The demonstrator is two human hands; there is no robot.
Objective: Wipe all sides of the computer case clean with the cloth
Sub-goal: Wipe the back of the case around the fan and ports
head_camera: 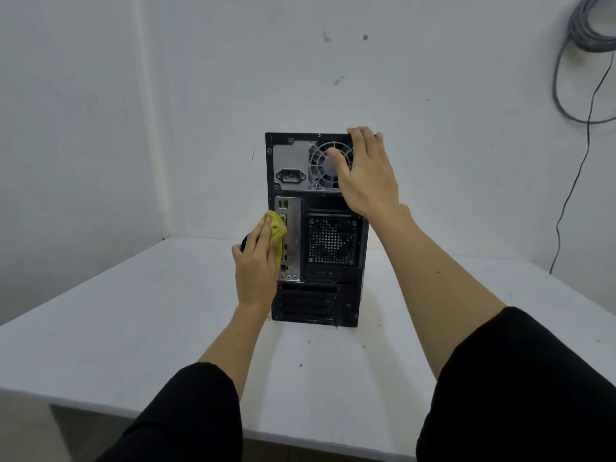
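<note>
The fingers point(263, 233) of the left hand point(255, 265) are curled round a bunched yellow cloth point(275, 228), pressing it against the left edge of the computer case point(316, 295), level with the silver strip of sockets point(290, 240). The fingers point(361, 138) of the right hand point(363, 175) lie straight and relaxed, hooked over the top right corner of the case, with the thumb across the round fan grille point(325, 165); this hand steadies the case and holds nothing.

The case stands upright on the white bench point(133, 311), its long axis vertical and its back panel facing the person. The cloth sits about halfway up that panel, at its left border, so the unwiped run of the back lies to the right of and below the left hand. The left hand is nearer the work. Judging from this, the next strokes go across or down the back while the right hand braces the top. A grey cable point(580, 38) hangs coiled on the wall.
</note>
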